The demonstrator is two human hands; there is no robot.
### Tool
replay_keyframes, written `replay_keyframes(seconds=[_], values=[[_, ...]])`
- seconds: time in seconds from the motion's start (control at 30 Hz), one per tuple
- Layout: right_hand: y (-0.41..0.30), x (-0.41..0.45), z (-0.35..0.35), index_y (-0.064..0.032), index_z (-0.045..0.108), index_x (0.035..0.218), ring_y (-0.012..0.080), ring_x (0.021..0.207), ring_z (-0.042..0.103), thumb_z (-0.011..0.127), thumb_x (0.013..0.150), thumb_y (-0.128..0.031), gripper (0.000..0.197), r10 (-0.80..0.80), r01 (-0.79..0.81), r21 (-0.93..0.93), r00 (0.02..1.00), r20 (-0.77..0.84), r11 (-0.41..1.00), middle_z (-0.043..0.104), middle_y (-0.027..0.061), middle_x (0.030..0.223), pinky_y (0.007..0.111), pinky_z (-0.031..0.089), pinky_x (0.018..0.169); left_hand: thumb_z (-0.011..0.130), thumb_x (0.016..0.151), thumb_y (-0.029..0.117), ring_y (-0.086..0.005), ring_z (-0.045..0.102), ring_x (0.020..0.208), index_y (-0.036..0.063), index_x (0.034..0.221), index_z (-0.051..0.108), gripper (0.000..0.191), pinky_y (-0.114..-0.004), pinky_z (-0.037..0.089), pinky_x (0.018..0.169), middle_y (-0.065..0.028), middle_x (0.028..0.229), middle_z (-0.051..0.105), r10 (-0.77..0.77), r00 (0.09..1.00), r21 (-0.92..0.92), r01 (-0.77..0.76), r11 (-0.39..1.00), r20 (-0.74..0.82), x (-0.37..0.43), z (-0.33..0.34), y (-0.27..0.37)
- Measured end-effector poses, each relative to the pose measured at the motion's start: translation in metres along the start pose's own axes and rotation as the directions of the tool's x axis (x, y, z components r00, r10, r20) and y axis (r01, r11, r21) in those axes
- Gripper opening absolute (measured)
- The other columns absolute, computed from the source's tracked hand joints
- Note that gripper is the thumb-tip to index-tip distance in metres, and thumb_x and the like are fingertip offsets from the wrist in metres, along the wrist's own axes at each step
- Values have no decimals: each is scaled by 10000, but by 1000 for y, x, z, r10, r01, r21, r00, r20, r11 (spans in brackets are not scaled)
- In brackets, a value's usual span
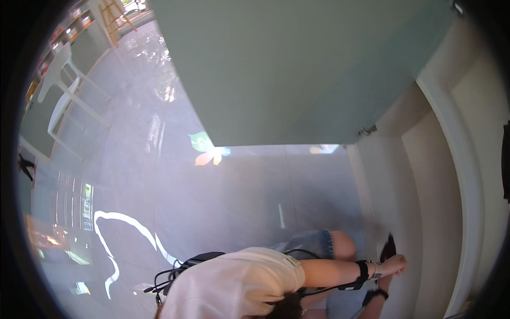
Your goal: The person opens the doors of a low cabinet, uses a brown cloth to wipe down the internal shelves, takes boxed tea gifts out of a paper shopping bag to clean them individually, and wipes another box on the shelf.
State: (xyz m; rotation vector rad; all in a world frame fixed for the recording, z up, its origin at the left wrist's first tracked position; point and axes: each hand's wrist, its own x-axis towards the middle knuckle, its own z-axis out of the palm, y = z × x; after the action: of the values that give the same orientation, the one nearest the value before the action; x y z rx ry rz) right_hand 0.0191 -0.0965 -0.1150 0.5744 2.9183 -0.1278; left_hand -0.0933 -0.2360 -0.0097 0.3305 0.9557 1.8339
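Both of my hands reach into the low part of an open cabinet [398, 187] at the right. My left hand [394, 265] has its fingers curled in, and nothing shows between them. A black strap [363, 271] and a bracelet go round that wrist. My right hand [384, 282], with a dark band [376, 296] at its wrist, lies partly hidden under the left wrist. Just past both hands is a dark, blurred, pointed thing [388, 248], perhaps a cloth, against the cabinet's pale inner surface. Which hand has hold of it cannot be made out.
A grey-green cabinet door [287, 71] stands wide open on metal hinges [366, 130], above my left arm. Glossy grey floor tiles [239, 187] carry light reflections. A white chair [65, 87] and a wooden stool [112, 20] are farther off. Black cables [161, 281] hang at my back.
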Motion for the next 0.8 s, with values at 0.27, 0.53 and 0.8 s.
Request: replay_keyframes(seconds=[0.27, 0.53, 0.8], values=[[147, -253, -99, -99, 596, 1078, 339, 989, 553, 563, 792, -358, 388, 487, -470, -142, 789, 375, 871, 550, 167, 1148, 419, 447, 834, 440, 810, 229, -194, 531, 494, -12, 735, 514, 262, -337, 395, 406, -99, 678, 572, 37, 999, 14, -36, 999, -33, -16, 4, -10], [77, -338, -260, 0, 603, 995, 414, 910, 544, 548, 732, -185, 326, 690, -684, -218, 721, -57, 697, 596, 239, 953, 446, 447, 777, 402, 895, 159, -100, 553, 640, 65, 997, 516, 180, -239, 442, 552, -36, 754, 578, 187, 904, -77, -171, 982, 384, -79, 64, 34], [53, -283, -193, -95, 577, 944, 293, 879, 577, 581, 726, -227, 255, 520, -461, -539, 853, -48, 705, 571, 112, 956, 442, 491, 699, 420, 911, 248, -115, 579, 511, 22, 1048, 518, 281, -231, 442, 523, -26, 586, 564, -45, 746, 105, -33, 994, 664, -85, 84, 69]])
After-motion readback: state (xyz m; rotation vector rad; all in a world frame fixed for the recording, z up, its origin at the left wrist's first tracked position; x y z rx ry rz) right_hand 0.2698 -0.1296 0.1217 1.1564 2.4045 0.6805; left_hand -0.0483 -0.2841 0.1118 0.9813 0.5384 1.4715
